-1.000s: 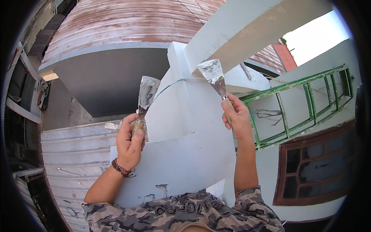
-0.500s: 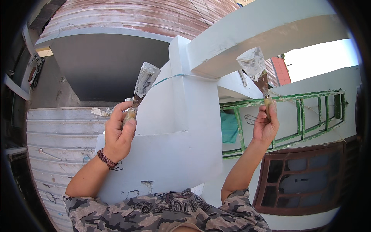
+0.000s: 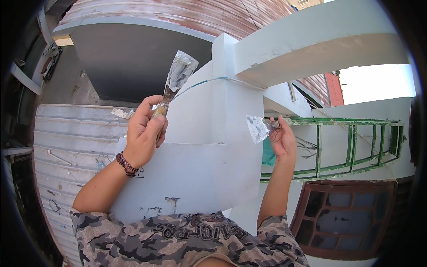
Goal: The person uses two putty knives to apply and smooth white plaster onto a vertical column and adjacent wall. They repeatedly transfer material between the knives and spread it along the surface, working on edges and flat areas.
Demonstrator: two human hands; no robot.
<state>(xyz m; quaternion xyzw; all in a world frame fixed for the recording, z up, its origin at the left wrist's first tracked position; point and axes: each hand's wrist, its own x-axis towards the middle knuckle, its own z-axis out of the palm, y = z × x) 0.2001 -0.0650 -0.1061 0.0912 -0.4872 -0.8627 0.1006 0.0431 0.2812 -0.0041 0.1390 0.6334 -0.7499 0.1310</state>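
Observation:
My left hand (image 3: 144, 133) is closed round the worn handle of a putty knife (image 3: 170, 94), which points up and a little right. Thick whitish putty (image 3: 181, 70) covers its blade. In my right hand (image 3: 283, 139) is a second, wider putty knife (image 3: 259, 129), held by the handle between thumb and fingers. Its blade points left, smeared with white filler, in front of the right edge of a white pillar (image 3: 242, 133). Whether that blade touches the pillar I cannot tell.
A blue-white cable (image 3: 204, 81) wraps the pillar, and a thick beam (image 3: 311, 49) runs off to the upper right. A green ladder (image 3: 331, 171) lies sideways along the right. Below left is corrugated sheeting (image 3: 66, 155). The low wall (image 3: 178, 178) before me has chipped patches.
My right hand has moved down and left, and its knife has swung from pointing up to pointing left. My left hand with its knife sits slightly higher and further right.

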